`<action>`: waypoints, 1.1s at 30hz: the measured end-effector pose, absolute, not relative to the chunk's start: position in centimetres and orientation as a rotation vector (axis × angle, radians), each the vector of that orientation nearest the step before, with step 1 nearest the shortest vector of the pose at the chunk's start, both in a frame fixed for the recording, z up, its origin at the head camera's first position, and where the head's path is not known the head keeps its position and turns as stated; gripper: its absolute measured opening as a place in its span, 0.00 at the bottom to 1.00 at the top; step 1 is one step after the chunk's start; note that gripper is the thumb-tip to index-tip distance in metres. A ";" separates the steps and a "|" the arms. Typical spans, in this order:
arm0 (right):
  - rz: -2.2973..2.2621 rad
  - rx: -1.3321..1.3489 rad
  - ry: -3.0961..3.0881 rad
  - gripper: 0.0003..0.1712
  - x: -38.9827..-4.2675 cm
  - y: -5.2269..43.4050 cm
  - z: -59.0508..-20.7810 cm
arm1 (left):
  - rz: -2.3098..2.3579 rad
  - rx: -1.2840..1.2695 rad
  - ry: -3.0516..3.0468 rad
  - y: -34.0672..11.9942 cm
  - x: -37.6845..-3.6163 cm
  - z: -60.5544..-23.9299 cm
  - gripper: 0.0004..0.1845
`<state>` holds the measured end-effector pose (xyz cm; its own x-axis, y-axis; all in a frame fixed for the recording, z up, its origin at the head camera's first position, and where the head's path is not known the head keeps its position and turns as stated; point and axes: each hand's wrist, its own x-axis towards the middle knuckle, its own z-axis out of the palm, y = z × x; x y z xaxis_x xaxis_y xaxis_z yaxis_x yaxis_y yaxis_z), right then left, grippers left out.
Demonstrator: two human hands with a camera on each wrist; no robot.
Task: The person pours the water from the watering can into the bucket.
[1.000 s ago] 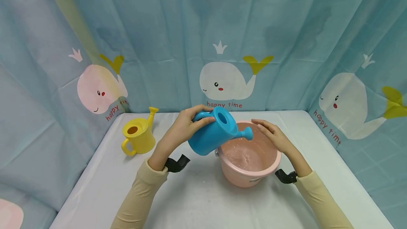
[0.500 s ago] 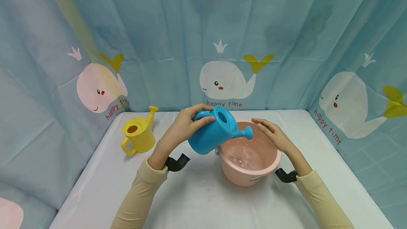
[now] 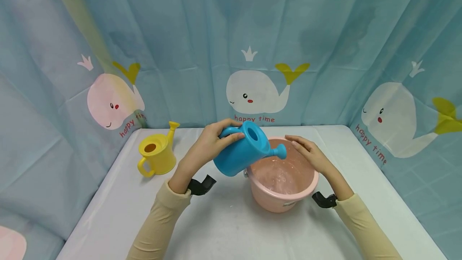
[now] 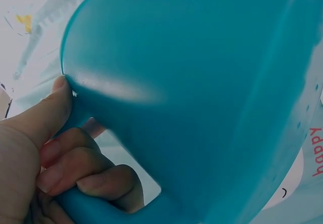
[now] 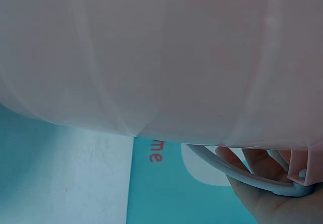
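Observation:
In the head view my left hand point(image 3: 213, 141) grips the handle of a blue watering can point(image 3: 240, 151). The can leans to the right, its spout head point(image 3: 279, 151) over the pink bucket point(image 3: 281, 200). Rippling water point(image 3: 278, 177) lies in the bucket. The left wrist view shows curled fingers point(image 4: 75, 166) through the handle and the thumb against the can's body. My right hand point(image 3: 312, 153) holds the bucket's rim at the back right. Fingers point(image 5: 257, 163) lie outside the bucket wall, behind the grey bail handle point(image 5: 242, 176), in the right wrist view.
A yellow watering can point(image 3: 159, 153) stands upright at the left of the white table point(image 3: 223, 232), its spout pointing away. Behind and beside the table hangs a blue curtain point(image 3: 187, 51) with whale prints. A black strap piece point(image 3: 201, 185) juts from the left wrist.
Both hands, the blue watering can and the bucket keep their places. Only the ripples on the water in the bucket differ.

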<state>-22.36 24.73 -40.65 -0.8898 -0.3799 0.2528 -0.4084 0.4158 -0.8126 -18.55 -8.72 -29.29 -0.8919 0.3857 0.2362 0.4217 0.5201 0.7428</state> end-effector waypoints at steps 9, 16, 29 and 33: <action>1.497 0.742 -2.606 0.23 -22.5 24.8 -40.8 | -1.326 -0.723 -2.707 -8.4 -18.5 -29.1 0.22; 1.521 0.752 -2.598 0.23 -22.5 24.8 -40.9 | -1.322 -0.712 -2.723 -8.3 -18.4 -29.0 0.22; 1.519 0.743 -2.605 0.22 -22.6 25.0 -41.1 | -1.329 -0.703 -2.733 -8.2 -18.3 -29.0 0.22; 1.524 0.744 -2.604 0.22 -22.6 25.0 -41.1 | -1.327 -0.703 -2.734 -8.2 -18.3 -28.9 0.22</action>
<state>-22.61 25.02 -41.12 -0.8847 -0.3845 0.2635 -0.4180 0.4043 -0.8135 -18.32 -8.23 -28.95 -0.8981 0.3858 0.2111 0.4046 0.5366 0.7405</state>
